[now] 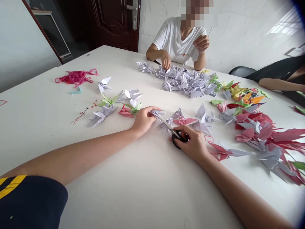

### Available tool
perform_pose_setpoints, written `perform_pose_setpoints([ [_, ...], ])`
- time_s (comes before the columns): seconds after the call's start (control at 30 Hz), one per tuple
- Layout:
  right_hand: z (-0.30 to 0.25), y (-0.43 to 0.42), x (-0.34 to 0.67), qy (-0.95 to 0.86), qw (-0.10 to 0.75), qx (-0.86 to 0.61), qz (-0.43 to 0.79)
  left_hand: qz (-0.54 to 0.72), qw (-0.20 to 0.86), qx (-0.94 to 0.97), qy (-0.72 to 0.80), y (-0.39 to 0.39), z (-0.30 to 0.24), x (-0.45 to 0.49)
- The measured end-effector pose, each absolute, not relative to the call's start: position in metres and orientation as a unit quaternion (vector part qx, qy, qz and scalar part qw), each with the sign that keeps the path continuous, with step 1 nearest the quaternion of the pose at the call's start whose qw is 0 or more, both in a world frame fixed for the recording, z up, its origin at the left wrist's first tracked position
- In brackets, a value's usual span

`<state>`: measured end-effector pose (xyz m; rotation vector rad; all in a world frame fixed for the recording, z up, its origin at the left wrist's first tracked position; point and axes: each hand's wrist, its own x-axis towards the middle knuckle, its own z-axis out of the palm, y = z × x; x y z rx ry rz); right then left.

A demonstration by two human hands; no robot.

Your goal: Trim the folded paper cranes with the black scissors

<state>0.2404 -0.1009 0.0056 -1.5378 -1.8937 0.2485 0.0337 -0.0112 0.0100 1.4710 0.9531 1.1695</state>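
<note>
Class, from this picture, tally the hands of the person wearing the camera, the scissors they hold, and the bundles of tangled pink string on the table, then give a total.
Hands, left hand and right hand: 2
Scissors: 1
Tangled pink string: 1
Total: 4

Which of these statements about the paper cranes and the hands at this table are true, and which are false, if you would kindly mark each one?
The right hand holds black-handled scissors: true.
The left hand holds a pen: false, it pinches a lavender paper crane.
A tangle of pink cord lies on the white table: true.
The person across the table has both hands in their lap: false, one hand rests on a heap of lavender paper cranes, the other hand is raised.
</note>
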Motion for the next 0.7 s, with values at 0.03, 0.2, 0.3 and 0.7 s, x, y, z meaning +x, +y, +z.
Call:
perform_pose_setpoints([
  [0.03, 0.0060, -0.1012, 0.2400, -0.729, 0.339, -0.588, 0.094, 0.483, 0.495, 0.608, 0.391, -0.0113, 0.0101, 0.0337],
  [0.2, 0.0053, -0.1007, 0.2403, -0.725, 0.334, -0.596, 0.092, 0.483, 0.491, 0.610, 0.393, -0.0110, 0.0097, 0.0337],
  [0.3, 0.0039, -0.0995, 0.2410, -0.718, 0.334, -0.602, 0.100, 0.483, 0.487, 0.606, 0.403, -0.0111, 0.0099, 0.0338],
  [0.7, 0.0067, -0.1006, 0.2382, -0.712, 0.341, -0.608, 0.085, 0.481, 0.516, 0.597, 0.382, -0.0093, 0.0077, 0.0338],
])
